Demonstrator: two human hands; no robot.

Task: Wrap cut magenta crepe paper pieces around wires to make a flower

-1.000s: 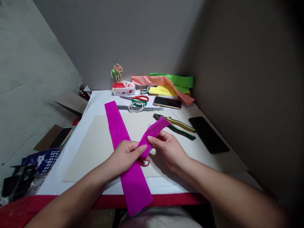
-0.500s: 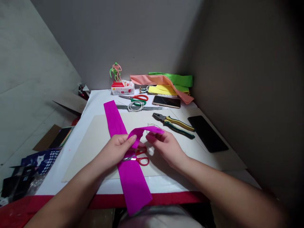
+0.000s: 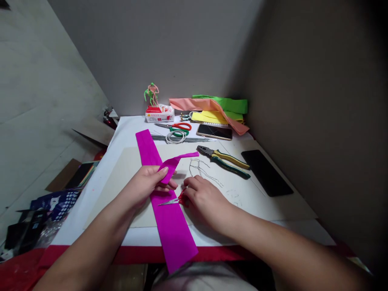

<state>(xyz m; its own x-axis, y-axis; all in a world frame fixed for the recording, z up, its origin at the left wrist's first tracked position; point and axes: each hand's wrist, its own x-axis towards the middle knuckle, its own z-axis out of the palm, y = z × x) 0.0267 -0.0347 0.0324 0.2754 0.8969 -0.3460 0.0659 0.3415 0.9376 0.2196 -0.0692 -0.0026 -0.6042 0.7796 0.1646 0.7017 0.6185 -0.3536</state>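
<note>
My left hand (image 3: 144, 184) pinches a narrow piece of magenta crepe paper (image 3: 172, 165), which curves up and to the right above the board. A long magenta crepe paper strip (image 3: 171, 226) lies under that hand, running from the far side of the board down past the table's front edge. My right hand (image 3: 205, 200) closes on the red handles of small scissors (image 3: 170, 201). Their steel blades point left and rest over the long strip. The handles are mostly hidden by my fingers.
A beige board (image 3: 127, 178) with a pencil sketch (image 3: 201, 171) lies on the white table. Pliers (image 3: 223, 160), a phone (image 3: 214, 131), a black slab (image 3: 266, 173), other scissors (image 3: 173, 127), a wire coil (image 3: 175, 137) and folded crepe papers (image 3: 209, 106) stand beyond. A wall rises on the right.
My right hand has dropped from the magenta piece onto the red scissors, and my left hand alone holds the piece. The pencil sketch is now uncovered.
</note>
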